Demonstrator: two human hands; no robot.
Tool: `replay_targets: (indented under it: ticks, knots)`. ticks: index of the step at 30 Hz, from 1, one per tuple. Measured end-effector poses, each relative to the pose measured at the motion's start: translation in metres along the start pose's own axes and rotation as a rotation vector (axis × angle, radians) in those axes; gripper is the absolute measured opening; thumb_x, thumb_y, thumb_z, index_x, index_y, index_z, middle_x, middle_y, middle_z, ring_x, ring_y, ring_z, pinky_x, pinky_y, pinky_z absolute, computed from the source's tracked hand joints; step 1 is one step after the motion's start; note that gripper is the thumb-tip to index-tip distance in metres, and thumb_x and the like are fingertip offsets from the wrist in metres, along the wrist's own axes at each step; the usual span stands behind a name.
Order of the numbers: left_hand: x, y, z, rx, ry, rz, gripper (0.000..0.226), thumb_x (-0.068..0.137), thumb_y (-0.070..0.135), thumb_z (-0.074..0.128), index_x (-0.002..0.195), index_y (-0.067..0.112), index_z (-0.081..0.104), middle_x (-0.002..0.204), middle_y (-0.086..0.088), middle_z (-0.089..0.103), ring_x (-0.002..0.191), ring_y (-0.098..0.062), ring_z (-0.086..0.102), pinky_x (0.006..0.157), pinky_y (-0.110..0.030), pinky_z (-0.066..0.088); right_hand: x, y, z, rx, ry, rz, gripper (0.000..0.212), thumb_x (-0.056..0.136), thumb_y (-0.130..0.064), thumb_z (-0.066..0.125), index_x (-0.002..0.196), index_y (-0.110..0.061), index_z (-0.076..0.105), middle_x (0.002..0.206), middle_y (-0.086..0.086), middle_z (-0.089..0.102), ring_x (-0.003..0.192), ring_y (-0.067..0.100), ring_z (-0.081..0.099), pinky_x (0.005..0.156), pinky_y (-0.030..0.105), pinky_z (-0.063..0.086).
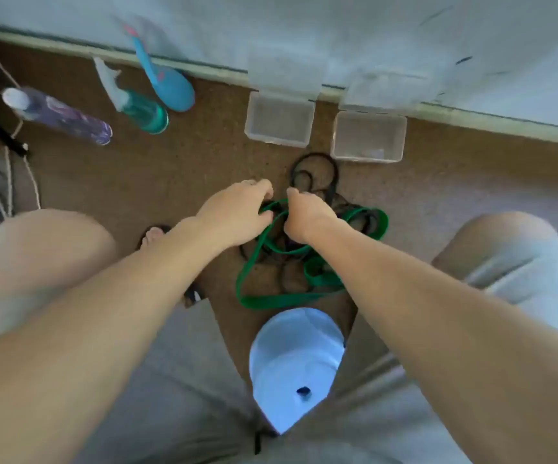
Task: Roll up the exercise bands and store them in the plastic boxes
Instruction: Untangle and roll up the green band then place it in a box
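Head view looked down over a seated person's lap in grey shorts, with a white cap [296,366] lying on the brown carpet [170,175] between the legs. Both bare forearms reached forward over the knees. Just beyond the cap, a green band [272,301] lay in loose loops on the carpet, tangled with thinner black bands [316,174] that spread under and past it. One strand of the green band rose from the pile to the hands. The left hand [237,212] had its fingers curled closed on that strand, and the right hand [304,216], just beside it, was also closed on the strand, knuckles up; the two hands were near each other but not touching. A bare foot in a sandal [155,234] showed under the left forearm.

Farther on, two clear plastic boxes [279,120] [368,137] stood side by side on the carpet near the wall, lids hinged open and leaning back against it. Both boxes held no bands; the right one had something small and unclear at its bottom. To the left of the boxes lay a teal spray bottle [137,107], a blue and pink object [165,77] against the skirting, and a purple bottle [59,115]. White cord [9,169] ran along the far left edge.
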State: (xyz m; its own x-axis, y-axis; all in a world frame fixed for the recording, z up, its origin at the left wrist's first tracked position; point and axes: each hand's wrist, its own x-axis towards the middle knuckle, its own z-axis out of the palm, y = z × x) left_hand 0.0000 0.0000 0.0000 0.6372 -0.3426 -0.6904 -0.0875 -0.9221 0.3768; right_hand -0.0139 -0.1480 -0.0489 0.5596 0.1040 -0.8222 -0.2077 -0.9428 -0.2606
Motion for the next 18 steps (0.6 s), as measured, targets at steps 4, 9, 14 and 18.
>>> replay_targets:
  ticks: [4, 9, 14, 18]
  knots:
    - [0.049, -0.034, 0.042, 0.053, -0.121, -0.066, 0.043, 0.100, 0.034, 0.057, 0.140, 0.022, 0.046, 0.142, -0.004, 0.053, 0.120, -0.027, 0.058, 0.094, -0.049, 0.054, 0.051, 0.014, 0.041, -0.040, -0.024, 0.059, 0.076, 0.097, -0.016, 0.058, 0.161, -0.015, 0.018, 0.151, 0.017, 0.044, 0.134, 0.038, 0.048, 0.104, 0.049, 0.049]
    - [0.095, -0.037, 0.067, 0.129, -0.118, -0.099, 0.059, 0.102, 0.035, 0.055, 0.154, 0.024, 0.031, 0.154, -0.007, 0.042, 0.126, -0.031, 0.054, 0.093, -0.048, 0.055, 0.093, 0.037, 0.060, -0.032, 0.067, 0.064, 0.069, 0.097, -0.015, 0.060, 0.156, -0.012, 0.024, 0.142, 0.017, 0.051, 0.125, 0.038, 0.054, 0.099, 0.047, 0.048]
    - [0.100, -0.015, 0.076, 0.134, -0.062, -0.085, 0.067, 0.101, 0.037, 0.056, 0.159, 0.028, 0.023, 0.161, -0.005, 0.033, 0.131, -0.031, 0.050, 0.091, -0.047, 0.055, 0.083, 0.057, 0.058, -0.049, 0.104, -0.030, 0.022, 0.098, -0.012, 0.058, 0.120, -0.008, 0.057, 0.109, 0.011, 0.061, 0.094, 0.032, 0.063, 0.079, 0.044, 0.057]
    - [0.088, -0.019, 0.080, 0.102, -0.024, -0.101, 0.068, 0.099, 0.036, 0.060, 0.157, 0.028, 0.025, 0.157, -0.006, 0.039, 0.129, -0.029, 0.053, 0.093, -0.047, 0.055, 0.068, 0.080, 0.064, -0.112, 0.159, -0.075, 0.012, 0.096, -0.015, 0.063, 0.089, -0.008, 0.057, 0.099, 0.011, 0.059, 0.090, 0.033, 0.062, 0.073, 0.042, 0.052]
